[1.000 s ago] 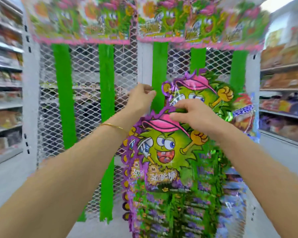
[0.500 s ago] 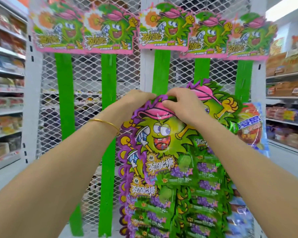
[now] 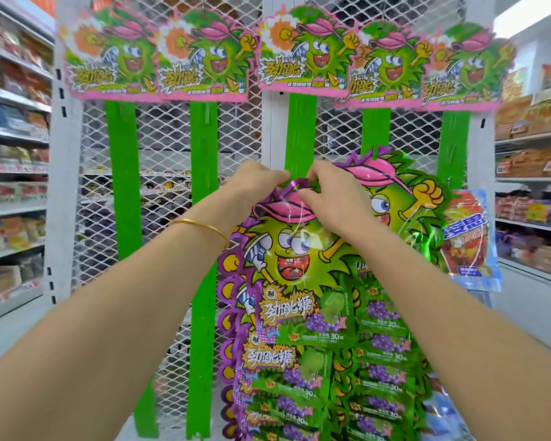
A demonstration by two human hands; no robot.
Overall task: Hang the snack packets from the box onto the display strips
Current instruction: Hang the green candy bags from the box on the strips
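Fingers of the left hand [image 3: 258, 183] and right hand [image 3: 328, 192] pinch the top edge of a purple-rimmed snack packet [image 3: 293, 249], its top right in front of the middle green display strip [image 3: 301, 132] on the white mesh rack [image 3: 169, 148]; a second packet [image 3: 404, 198] sits just beside it on the right.

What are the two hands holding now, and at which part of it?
Both the left hand and the right hand pinch the front snack packet at its top edge, above the pink cap, in front of the middle green display strip.
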